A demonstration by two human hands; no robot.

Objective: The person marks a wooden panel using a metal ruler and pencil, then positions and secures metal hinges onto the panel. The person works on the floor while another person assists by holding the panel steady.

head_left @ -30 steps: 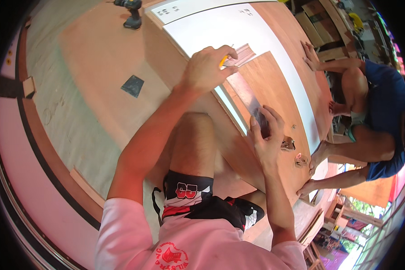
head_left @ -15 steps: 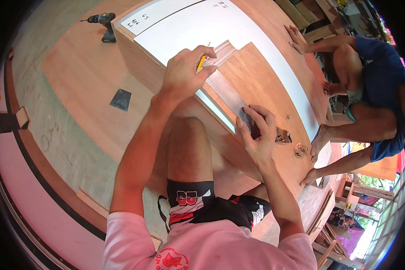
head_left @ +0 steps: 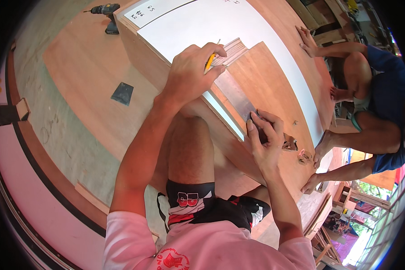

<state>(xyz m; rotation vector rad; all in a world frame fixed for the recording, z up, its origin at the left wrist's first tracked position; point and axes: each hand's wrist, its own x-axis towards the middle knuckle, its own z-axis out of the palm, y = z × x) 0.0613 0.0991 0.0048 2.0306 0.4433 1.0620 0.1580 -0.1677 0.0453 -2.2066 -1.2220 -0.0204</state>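
A big white panel (head_left: 220, 27) lies flat on a wooden box-like frame, running from the upper left toward the right. On top of it rests a brown plywood board (head_left: 265, 85), its near edge close to the person's side of the frame.

Along that near edge lies a flat metal square (head_left: 236, 94), greyish, its long axis slanting from the upper left near the left hand down to the lower right under the right hand. The right hand (head_left: 263, 139) presses on the lower end of the square, its fingers (head_left: 274, 123) bent and close together over a dark part of the tool; the thumb lies along the side toward the person.

The left hand (head_left: 191, 67) sits at the upper end of the square, curled into a loose fist. Its fingers are clamped on a yellow pencil (head_left: 210, 60), which sticks out between thumb and forefinger. The pencil's long axis tilts up and to the right, with the upper end pointing away from the person; which end bears the tip I cannot tell.

Across the panel, another person's hand (head_left: 308, 38) lies flat on the wood. A cordless drill (head_left: 105, 13) stands on the floor at the upper left, and a small dark square pad (head_left: 122, 93) lies on the floor sheet below it.
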